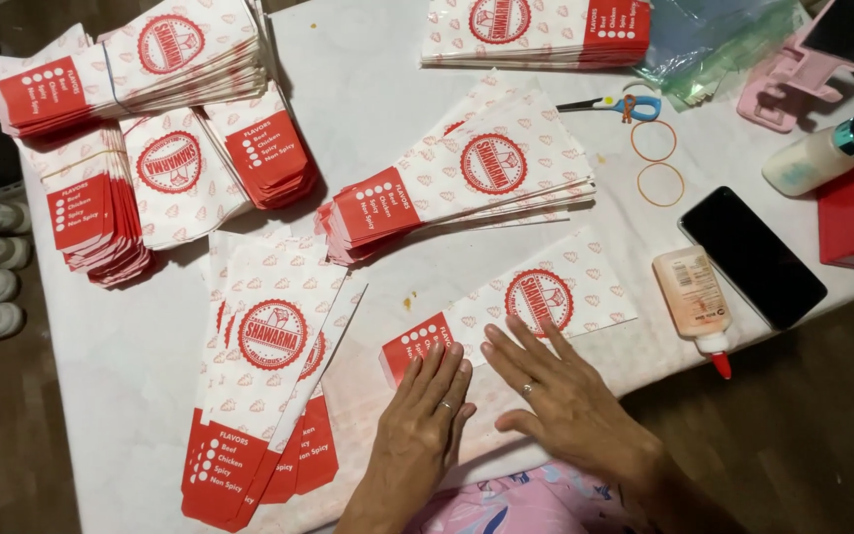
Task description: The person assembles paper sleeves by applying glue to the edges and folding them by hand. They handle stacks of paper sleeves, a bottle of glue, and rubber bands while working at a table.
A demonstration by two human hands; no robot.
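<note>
Under your hands: paper bag [536, 307] flat on counter [378, 89] | left hand [427, 415] and right hand [555, 391] spread, palms down, likely flattening its fold | glue bottle [694, 302] right of them | bag stacks [467, 183] beyond

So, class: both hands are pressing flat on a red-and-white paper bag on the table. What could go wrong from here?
1. The glue bottle lies on its side beside the paper bag; glue might leak onto the table cover or the black phone.
2. The left hand and right hand press the bag flat; wet glue could smear onto fingers or shift the fold.
3. The loose bags overhang the table edge and might slide off.
</note>
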